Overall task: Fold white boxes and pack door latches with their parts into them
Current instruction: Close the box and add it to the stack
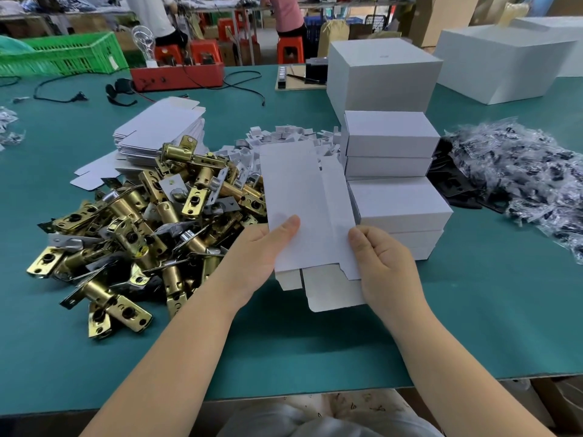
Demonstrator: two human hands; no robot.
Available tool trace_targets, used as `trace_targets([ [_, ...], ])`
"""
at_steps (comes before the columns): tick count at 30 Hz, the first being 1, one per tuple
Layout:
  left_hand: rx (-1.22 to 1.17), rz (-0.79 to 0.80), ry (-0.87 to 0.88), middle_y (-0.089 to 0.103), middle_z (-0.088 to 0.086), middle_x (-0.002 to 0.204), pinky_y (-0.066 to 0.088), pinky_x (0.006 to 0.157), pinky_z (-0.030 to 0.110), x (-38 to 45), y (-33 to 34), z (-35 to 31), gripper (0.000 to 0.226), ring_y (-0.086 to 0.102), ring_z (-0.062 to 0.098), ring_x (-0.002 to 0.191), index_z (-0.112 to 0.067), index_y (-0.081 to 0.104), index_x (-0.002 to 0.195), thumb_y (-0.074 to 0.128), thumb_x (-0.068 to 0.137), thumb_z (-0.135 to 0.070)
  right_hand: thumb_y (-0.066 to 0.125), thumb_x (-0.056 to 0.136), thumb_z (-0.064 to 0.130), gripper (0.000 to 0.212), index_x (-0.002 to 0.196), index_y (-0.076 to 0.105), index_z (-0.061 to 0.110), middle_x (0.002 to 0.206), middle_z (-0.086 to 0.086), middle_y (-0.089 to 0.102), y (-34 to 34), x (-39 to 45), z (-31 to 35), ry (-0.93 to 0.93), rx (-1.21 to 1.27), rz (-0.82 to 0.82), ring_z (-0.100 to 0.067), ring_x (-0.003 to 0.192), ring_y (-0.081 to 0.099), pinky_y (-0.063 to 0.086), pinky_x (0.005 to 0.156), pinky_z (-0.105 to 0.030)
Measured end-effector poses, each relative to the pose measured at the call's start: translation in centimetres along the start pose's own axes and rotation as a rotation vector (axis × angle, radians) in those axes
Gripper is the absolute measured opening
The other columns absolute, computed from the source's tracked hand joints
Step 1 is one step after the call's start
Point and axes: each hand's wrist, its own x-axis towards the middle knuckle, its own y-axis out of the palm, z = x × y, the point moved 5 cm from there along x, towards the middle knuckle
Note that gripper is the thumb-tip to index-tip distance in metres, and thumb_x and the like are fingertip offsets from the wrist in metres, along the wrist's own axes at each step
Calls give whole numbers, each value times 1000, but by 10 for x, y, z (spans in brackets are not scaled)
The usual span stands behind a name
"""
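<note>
Head view: both hands hold a flat white box blank (307,209) above the green table (315,351), between the heap of brass door latches (151,216) and the stacked folded boxes (394,184); the left hand (262,257) pinches its lower left edge, thumb on top; the right hand (385,263) pinches the lower right edge likewise; its end flaps hang loose below. Folding looks barely begun; next, I judge, the sleeve must be squeezed open and the bottom flaps tucked before a latch goes in; bagged parts (520,171) lie far right.
</note>
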Motion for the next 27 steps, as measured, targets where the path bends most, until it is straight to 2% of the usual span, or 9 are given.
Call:
trace_targets([
  [3,-77,35,-36,74,-5,110,58,74,24,1,2,3,31,70,13,102,-39,79,93,53,84,-55,43,100,29,26,79,58,29,63,21,59,-3,0,-1,-19,-18,-36,4,61,50,38,55,-11],
  [6,-244,121,-19,69,-1,123,58,84,36,1,5,1,42,65,19,114,-37,73,113,39,94,-53,41,102,26,36,71,56,23,57,18,54,-4,-1,1,-42,40,-50,1,54,44,35,51,-12],
  [9,-248,122,17,71,-3,117,53,90,40,2,6,0,44,65,19,110,-37,73,112,33,97,-48,40,103,25,41,63,51,33,54,21,52,-4,-3,5,-92,45,-52,2,53,44,34,51,-9],
  [13,-174,96,58,74,-3,105,56,85,34,4,7,-2,40,68,14,99,-37,77,101,38,94,-45,47,100,32,12,97,53,42,57,17,60,-2,-5,6,-109,39,-56,3,54,53,39,51,-11],
  [16,-147,104,98,75,1,103,57,81,38,2,3,-3,39,69,18,95,-32,78,101,57,83,-60,46,94,38,9,95,54,41,62,9,61,0,-7,9,-149,48,-44,3,52,52,39,51,-10],
  [20,-61,91,100,68,22,112,46,84,44,-1,0,-1,73,61,34,99,-19,76,102,77,56,-75,45,90,40,13,98,56,41,52,13,57,0,-7,7,-110,152,-13,-1,46,47,40,48,-15],
  [22,-30,84,134,75,9,98,52,78,29,0,0,-2,56,68,23,89,-24,78,95,81,58,-67,47,85,45,22,104,55,39,58,9,60,2,-6,6,-72,188,38,-3,48,52,45,50,-18],
  [24,-3,89,155,75,-7,83,51,56,14,0,2,-5,27,70,5,71,-31,79,88,77,69,-51,52,79,53,34,110,50,40,71,-2,66,5,-7,6,-63,197,121,-12,57,60,50,51,-22],
  [27,12,66,149,75,-8,84,49,52,13,2,-1,-1,19,70,5,70,-32,79,89,69,77,-44,55,81,48,34,112,45,44,79,-15,67,7,-8,7,-84,181,153,-24,67,64,53,54,-26],
])
